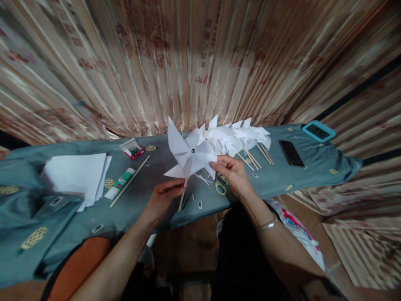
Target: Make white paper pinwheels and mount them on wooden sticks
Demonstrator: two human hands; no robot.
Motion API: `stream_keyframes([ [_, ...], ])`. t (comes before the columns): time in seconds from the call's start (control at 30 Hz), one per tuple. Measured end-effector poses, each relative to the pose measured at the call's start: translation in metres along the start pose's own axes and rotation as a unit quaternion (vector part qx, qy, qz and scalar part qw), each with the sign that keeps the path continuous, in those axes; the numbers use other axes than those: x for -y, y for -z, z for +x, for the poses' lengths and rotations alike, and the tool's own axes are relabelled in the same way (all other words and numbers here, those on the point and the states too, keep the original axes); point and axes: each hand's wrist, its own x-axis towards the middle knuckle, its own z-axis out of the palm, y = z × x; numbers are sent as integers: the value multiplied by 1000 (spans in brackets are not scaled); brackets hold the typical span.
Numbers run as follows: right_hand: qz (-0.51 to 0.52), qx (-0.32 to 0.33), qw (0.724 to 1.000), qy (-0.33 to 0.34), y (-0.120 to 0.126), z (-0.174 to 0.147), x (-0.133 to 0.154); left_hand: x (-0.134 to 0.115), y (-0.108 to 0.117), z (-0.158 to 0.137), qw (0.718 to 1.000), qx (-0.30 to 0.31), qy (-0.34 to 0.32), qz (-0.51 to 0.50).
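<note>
A white paper pinwheel (pixel 185 155) with a shiny pin at its centre is held up over the table. My left hand (pixel 167 194) is closed around its thin wooden stick. At the right side of the pinwheel, my right hand (pixel 231 170) pinches the edge of a paper blade between thumb and fingers. Behind it lies a row of other white pinwheels (pixel 238 137), their sticks pointing toward me. Scissors with yellow-green handles (pixel 220 187) rest below my right hand, partly hidden by it and by the paper.
Left on the grey-green cloth (pixel 163 213) are white paper sheets (pixel 77 173), a glue stick (pixel 120 183), a loose wooden stick (pixel 130 181) and a small box of pins (pixel 132 149). To the right lie a phone (pixel 291 154) and a blue-framed device (pixel 318 131). A pleated curtain (pixel 188 62) hangs behind.
</note>
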Motion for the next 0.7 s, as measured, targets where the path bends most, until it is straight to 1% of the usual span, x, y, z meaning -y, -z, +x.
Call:
stream_keyframes([
  [0.13,-4,11,1000,4,-2,-3,-1,-1,0,-1,1000,-4,5,-5],
  [0.3,-11,45,999,-9,-4,-6,0,-2,0,-1,1000,2,3,0],
  [0.4,-13,46,999,6,-1,-5,-1,-1,1,-1,1000,11,-3,14],
  [0.5,8,48,999,19,6,-2,-1,0,1,-1,999,27,0,28],
  [0.63,59,45,997,-15,14,2,3,0,2,-3,997,57,1,58],
  [0.7,73,56,995,-31,16,4,8,0,2,-5,995,73,8,68],
])
